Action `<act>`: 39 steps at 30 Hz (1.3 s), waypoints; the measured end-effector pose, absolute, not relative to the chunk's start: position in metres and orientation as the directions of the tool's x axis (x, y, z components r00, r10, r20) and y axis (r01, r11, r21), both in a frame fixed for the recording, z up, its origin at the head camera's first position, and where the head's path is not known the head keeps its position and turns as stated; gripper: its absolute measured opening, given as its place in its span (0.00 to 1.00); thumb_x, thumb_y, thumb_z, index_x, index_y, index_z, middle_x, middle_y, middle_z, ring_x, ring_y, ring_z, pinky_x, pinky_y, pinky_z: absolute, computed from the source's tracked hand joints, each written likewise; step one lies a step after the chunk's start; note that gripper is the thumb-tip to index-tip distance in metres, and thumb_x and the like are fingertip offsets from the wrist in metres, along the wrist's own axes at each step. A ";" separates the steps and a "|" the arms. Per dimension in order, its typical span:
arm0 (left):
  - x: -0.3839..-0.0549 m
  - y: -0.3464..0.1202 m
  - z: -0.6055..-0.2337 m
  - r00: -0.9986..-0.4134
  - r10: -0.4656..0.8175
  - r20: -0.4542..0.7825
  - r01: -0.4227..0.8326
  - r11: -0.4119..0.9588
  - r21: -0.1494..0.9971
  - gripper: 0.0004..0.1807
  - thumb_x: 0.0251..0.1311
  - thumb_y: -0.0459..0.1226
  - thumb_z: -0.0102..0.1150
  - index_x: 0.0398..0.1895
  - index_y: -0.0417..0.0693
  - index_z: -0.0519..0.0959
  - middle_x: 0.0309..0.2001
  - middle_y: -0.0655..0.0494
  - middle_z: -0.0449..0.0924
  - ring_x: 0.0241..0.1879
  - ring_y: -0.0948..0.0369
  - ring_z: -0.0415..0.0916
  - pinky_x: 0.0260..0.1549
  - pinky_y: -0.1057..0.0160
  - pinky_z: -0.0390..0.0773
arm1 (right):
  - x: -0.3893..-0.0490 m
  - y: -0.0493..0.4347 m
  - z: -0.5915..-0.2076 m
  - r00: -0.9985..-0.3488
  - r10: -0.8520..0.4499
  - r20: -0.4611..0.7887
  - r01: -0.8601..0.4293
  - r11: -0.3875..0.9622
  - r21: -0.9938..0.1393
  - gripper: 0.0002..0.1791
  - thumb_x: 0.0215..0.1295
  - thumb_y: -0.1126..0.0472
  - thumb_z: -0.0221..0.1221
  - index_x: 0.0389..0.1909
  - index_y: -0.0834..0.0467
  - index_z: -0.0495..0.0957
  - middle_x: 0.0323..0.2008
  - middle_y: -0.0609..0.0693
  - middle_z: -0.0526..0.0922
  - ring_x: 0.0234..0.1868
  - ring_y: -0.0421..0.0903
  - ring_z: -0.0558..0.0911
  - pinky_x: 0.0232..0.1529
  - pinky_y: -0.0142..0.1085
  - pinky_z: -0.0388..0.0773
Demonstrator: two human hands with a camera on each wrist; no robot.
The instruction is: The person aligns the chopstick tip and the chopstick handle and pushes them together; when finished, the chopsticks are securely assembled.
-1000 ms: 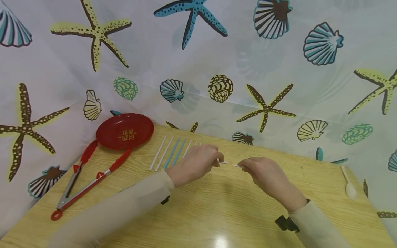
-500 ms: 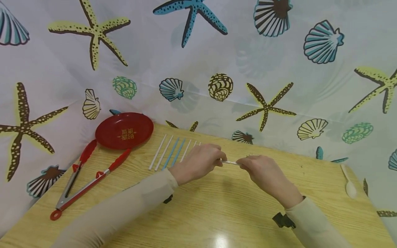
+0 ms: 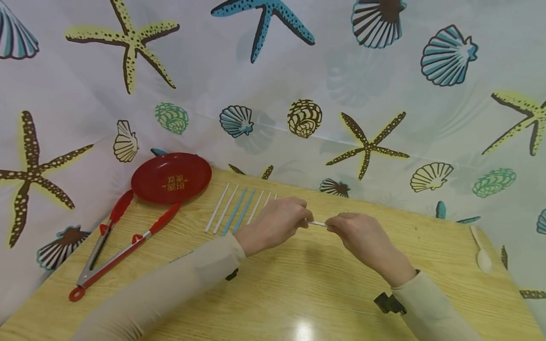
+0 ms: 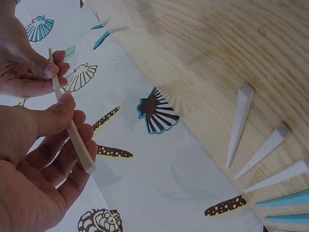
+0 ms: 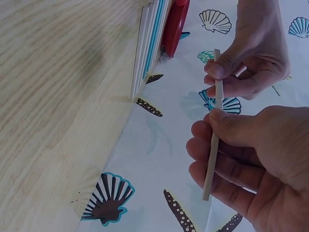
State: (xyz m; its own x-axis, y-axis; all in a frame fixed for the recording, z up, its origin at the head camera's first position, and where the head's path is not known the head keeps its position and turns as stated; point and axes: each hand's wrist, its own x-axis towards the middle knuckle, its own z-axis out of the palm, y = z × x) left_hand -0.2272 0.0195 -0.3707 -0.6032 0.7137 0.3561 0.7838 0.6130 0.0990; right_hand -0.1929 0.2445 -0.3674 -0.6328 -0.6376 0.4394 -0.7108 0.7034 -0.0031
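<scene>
My left hand (image 3: 275,225) pinches a thin white stick piece (image 4: 81,147) between thumb and fingers, above the table. Facing it, my right hand (image 3: 367,241) pinches a second white stick piece (image 5: 211,166). The two pieces meet end to end in the short gap between my fingertips, forming one nearly straight line in both wrist views. In the head view only a short white length (image 3: 317,223) shows; the rest is hidden by my fingers. Left of my left hand, several white sticks (image 3: 217,208) and blue sticks (image 3: 234,210) lie side by side on the table.
A red plate (image 3: 149,177) with gold characters stands at the back left. Red-handled metal tongs (image 3: 117,253) lie spread in front of it. A white spoon (image 3: 483,260) lies near the right edge of the wooden table (image 3: 273,298). A shell-patterned cloth (image 3: 264,85) hangs behind.
One second ago the two white stick ends were apart. My hands have come together and the ends now meet; over the last half second the hands have barely moved.
</scene>
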 end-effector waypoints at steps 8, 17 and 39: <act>-0.226 0.018 -0.370 -0.574 0.727 0.377 0.802 0.591 0.082 0.07 0.59 0.33 0.69 0.39 0.53 0.89 0.29 0.61 0.75 0.30 0.65 0.77 0.24 0.72 0.74 | -0.193 0.244 -0.368 -0.619 -0.646 0.446 -0.730 0.683 -0.025 0.06 0.58 0.69 0.69 0.36 0.61 0.85 0.29 0.48 0.85 0.26 0.43 0.83 0.28 0.37 0.80; -0.225 0.018 -0.372 -0.501 0.765 0.404 0.845 0.533 0.039 0.06 0.58 0.29 0.69 0.35 0.50 0.88 0.28 0.59 0.75 0.30 0.64 0.77 0.28 0.71 0.77 | -0.193 0.242 -0.371 -0.571 -0.676 0.466 -0.780 0.624 -0.051 0.08 0.57 0.74 0.68 0.36 0.63 0.83 0.27 0.50 0.85 0.25 0.43 0.82 0.28 0.33 0.80; -0.213 0.033 -0.370 -0.726 0.668 0.163 0.685 0.724 0.085 0.03 0.58 0.39 0.71 0.31 0.53 0.85 0.25 0.61 0.80 0.23 0.64 0.77 0.18 0.68 0.73 | -0.195 0.230 -0.374 -0.640 -0.665 0.384 -0.699 0.712 0.069 0.15 0.52 0.77 0.69 0.34 0.54 0.85 0.32 0.46 0.86 0.35 0.47 0.84 0.33 0.37 0.81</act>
State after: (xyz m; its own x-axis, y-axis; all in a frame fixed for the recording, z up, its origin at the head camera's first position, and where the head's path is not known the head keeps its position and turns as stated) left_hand -0.2127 0.0332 -0.3696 -0.7261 0.6679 0.1632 0.6848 0.7237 0.0848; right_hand -0.1945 0.2299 -0.3738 -0.6403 -0.6654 0.3836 -0.6986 0.7121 0.0692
